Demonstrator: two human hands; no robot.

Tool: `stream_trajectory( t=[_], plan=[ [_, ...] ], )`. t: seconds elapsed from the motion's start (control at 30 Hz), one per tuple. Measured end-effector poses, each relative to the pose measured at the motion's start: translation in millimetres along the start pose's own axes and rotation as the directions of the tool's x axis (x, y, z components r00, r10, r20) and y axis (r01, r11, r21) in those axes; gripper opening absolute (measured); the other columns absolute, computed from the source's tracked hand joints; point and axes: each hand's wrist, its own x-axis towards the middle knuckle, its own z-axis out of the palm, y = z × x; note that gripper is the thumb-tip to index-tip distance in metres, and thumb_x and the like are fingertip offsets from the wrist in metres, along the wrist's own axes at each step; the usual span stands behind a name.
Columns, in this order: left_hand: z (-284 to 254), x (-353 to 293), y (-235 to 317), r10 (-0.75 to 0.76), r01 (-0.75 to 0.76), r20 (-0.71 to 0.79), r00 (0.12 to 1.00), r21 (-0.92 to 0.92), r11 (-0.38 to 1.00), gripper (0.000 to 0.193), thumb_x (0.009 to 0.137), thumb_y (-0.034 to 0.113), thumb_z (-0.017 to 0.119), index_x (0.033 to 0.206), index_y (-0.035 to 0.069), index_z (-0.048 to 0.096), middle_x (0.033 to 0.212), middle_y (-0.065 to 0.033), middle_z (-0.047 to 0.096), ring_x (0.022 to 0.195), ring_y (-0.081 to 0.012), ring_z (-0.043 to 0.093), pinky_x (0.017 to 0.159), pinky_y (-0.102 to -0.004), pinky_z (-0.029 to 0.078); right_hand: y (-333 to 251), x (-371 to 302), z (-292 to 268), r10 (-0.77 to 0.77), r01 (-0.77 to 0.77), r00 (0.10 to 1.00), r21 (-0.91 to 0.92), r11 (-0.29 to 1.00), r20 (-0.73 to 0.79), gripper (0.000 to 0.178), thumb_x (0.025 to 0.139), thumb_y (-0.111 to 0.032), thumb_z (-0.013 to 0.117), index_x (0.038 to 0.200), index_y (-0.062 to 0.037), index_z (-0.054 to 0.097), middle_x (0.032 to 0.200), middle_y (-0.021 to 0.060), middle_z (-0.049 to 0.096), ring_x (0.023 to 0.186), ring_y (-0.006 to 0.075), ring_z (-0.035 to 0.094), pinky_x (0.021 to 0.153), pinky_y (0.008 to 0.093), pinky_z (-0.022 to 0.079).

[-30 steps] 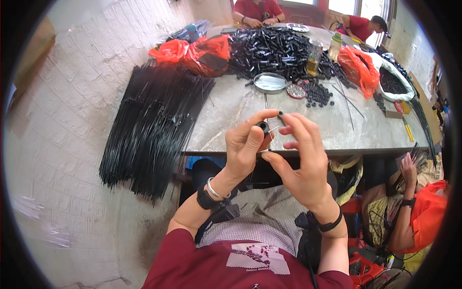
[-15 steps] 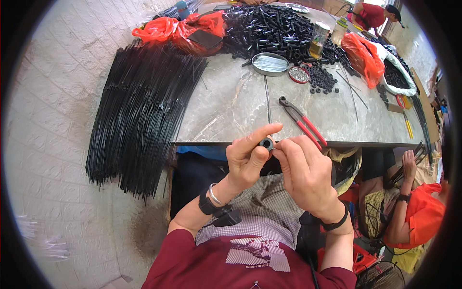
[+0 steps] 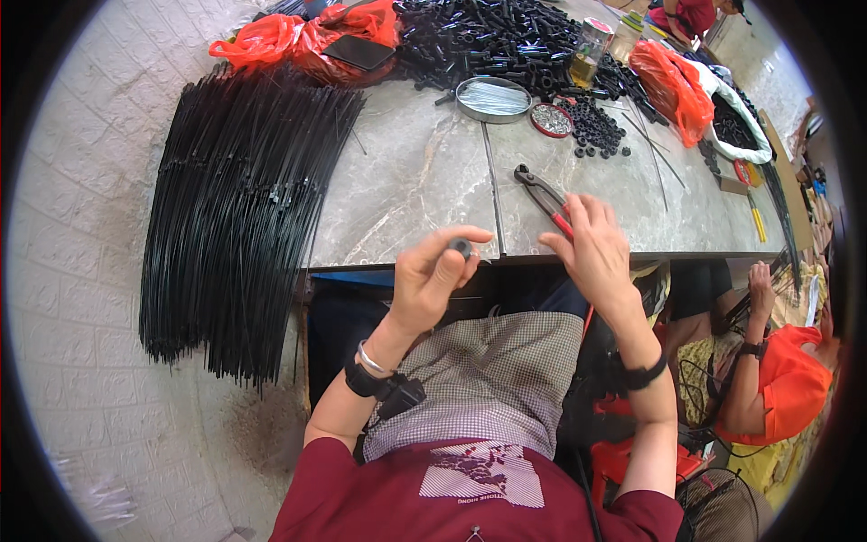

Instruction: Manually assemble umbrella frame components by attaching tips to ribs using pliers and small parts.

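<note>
Left hand [image 3: 427, 278] has a short dark tube [image 3: 461, 247] pinched between thumb and curled fingers, bore facing up, index finger stretched out past it. Tube is held in the air by the table's [image 3: 406, 163] front edge, bearing on nothing but skin as far as I can see.

Right hand [image 3: 598, 253] is spread wide, thumb well apart from fingers, over the handle end of red-handled pliers [image 3: 525, 176] lying on the table. Can't tell from here if it touches the handles; no grip visible.

Risks, my read:
- Tube: round, small, thin pinch. If the thumb eases off it could roll out, hit the table edge and drop toward the checked apron [image 3: 479, 361]. Anything loose in the bore could go too; can't see what's inside.
- Pliers: handles lie partly under the palm. A one-sided grab could swing the head toward the shallow red dish [image 3: 553, 135] of small metal bits, or scatter the loose black rings [image 3: 596, 131] beside it.
- Long black rods [image 3: 244, 208] overhang the table on the left. A wide left elbow could snag them and drag some off
</note>
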Motion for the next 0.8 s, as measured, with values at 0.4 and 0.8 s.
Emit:
stream_trajectory(
  t=[0.4,0.8],
  plan=[
    [-14.8,8.5,-8.8,-0.113,0.099,-0.124,0.986,-0.115,0.988,0.045,0.105,0.036,0.032,0.098,-0.001,0.057,0.058,0.0046,0.033,0.051,-0.0033,0.026,0.047,-0.0202,0.022,-10.2,-0.4,-38.8,-0.151,-0.12,0.896,0.555,0.823,0.418,0.031,0.09,-0.01,0.058,0.117,0.0018,0.054,0.084,0.0134,0.05,0.079,0.0307,0.052,0.072,0.0352,0.042],
    [-3.0,8.4,-9.4,-0.173,0.138,-0.215,0.961,-0.165,0.977,0.043,0.104,0.032,0.037,0.107,-0.001,0.063,0.066,0.006,0.037,0.055,-0.0018,0.034,0.049,-0.0178,0.027,-41.2,-20.7,-46.9,-0.169,0.082,0.936,0.275,0.958,0.309,0.046,0.083,-0.003,0.062,0.126,0.0027,0.048,0.11,0.0186,0.055,0.096,0.0359,0.058,0.079,0.0408,0.05]
  ],
)
